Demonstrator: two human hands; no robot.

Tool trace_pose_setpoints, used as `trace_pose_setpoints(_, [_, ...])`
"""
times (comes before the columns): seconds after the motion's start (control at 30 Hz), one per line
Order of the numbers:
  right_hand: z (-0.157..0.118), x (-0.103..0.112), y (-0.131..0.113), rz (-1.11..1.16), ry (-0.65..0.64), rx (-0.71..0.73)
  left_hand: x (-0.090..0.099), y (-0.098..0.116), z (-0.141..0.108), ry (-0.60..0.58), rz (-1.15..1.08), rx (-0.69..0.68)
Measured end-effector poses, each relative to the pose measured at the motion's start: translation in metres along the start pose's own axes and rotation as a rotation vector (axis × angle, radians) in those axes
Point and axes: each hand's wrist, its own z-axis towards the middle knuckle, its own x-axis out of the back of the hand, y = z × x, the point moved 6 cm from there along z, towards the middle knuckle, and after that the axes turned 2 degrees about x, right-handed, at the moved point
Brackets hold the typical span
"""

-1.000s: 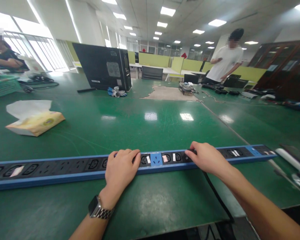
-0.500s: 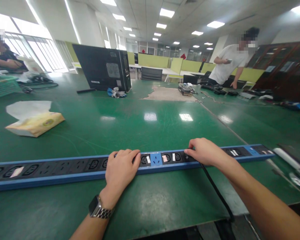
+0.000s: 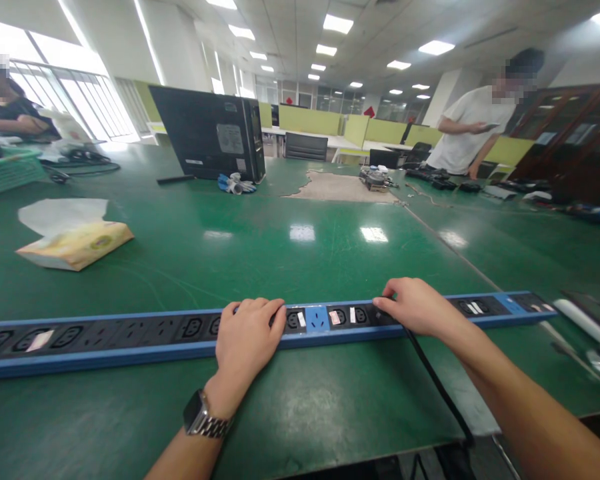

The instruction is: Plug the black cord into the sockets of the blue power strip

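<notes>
A long blue-edged power strip point(image 3: 145, 332) with black sockets and a few blue ones lies across the green table in front of me. My left hand point(image 3: 250, 333) grips the strip near its middle, thumb on the near side and fingers over the far edge. My right hand point(image 3: 411, 305) pinches a black plug at a socket right of the blue socket point(image 3: 317, 320); how deep the plug sits is hidden. A black power cord point(image 3: 437, 377) runs from beneath that hand over the near table edge.
A yellow tissue pack point(image 3: 77, 243) lies left. Behind stand a black computer case point(image 3: 210, 137) and gloves point(image 3: 237, 183). A green basket point(image 3: 10, 170) is far left, a white tube-like thing point(image 3: 580, 320) right. Two people point(image 3: 473, 127) are beyond, one on each side.
Both hands keep their hold on the strip and the plug. The view has shifted slightly, and the person on the right has raised the hand with a phone-like object.
</notes>
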Motion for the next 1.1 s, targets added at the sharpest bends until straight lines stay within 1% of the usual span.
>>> trace_pose_setpoints(0.13, [0.000,0.002,0.003,0.006,0.020,-0.012,0.000,0.000,0.000,0.005,0.003,0.002])
trace_pose_setpoints(0.47, [0.004,-0.006,-0.003,-0.026,-0.003,0.012,-0.001,-0.001,-0.001,0.000,0.007,0.002])
trace_pose_setpoints(0.53, [0.001,-0.009,-0.006,-0.059,0.002,0.001,0.000,-0.001,-0.001,0.004,0.006,0.003])
trace_pose_setpoints(0.67, [-0.012,-0.022,-0.008,-0.113,0.034,-0.084,0.001,-0.001,-0.002,0.010,-0.005,0.002])
trace_pose_setpoints(0.73, [-0.018,-0.029,-0.007,-0.100,0.034,-0.109,0.001,0.000,-0.002,0.013,-0.003,0.000])
trace_pose_setpoints(0.8, [-0.022,-0.030,-0.006,-0.057,0.040,-0.090,0.001,0.000,-0.002,0.018,0.003,0.001])
trace_pose_setpoints(0.83, [-0.024,-0.026,-0.004,-0.017,0.065,-0.076,0.001,0.000,-0.002,0.021,0.007,0.004])
trace_pose_setpoints(0.87, [-0.026,-0.018,0.000,0.039,0.117,-0.072,0.001,0.000,-0.002,0.023,0.010,0.007])
trace_pose_setpoints(0.93, [-0.032,0.009,0.017,0.164,0.295,-0.108,0.001,0.000,-0.002,0.022,0.014,0.007])
trace_pose_setpoints(1.0, [-0.040,0.036,0.044,0.286,0.458,-0.169,0.001,0.000,-0.001,0.014,0.017,0.004])
trace_pose_setpoints(1.03, [-0.044,0.046,0.059,0.369,0.495,-0.194,0.001,0.001,-0.001,0.008,0.018,0.005])
trace_pose_setpoints(1.07, [-0.046,0.051,0.075,0.482,0.491,-0.209,0.001,0.001,-0.001,-0.001,0.019,0.006])
trace_pose_setpoints(1.1, [-0.047,0.052,0.090,0.619,0.450,-0.219,0.001,0.001,0.000,-0.010,0.019,0.009])
